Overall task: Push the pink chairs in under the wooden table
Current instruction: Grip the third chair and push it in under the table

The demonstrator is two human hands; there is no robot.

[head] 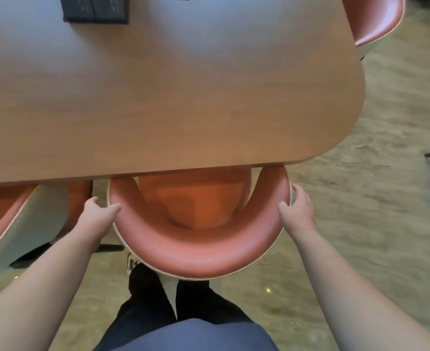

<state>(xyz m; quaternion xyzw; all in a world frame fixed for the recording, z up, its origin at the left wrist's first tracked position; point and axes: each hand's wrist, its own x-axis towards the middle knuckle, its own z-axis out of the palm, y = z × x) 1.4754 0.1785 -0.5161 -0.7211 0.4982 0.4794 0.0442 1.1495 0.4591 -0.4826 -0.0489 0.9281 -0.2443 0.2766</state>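
Note:
A pink chair [196, 257] with a curved backrest stands right below me, its seat partly under the near edge of the wooden table [170, 97]. My left hand [99, 211] grips the left side of the backrest rim, thumb on the inner face. On the right side of the rim, my right hand [297, 209] holds on with fingers wrapped round the outer edge. Both arms reach forward over the chair back.
A second pink chair [11, 224] stands to the left, close beside the first, its seat under the table. A third pink chair [376, 19] sits beyond the table's right end. A dark box [94, 8] lies on the tabletop. Carpet spreads to the right.

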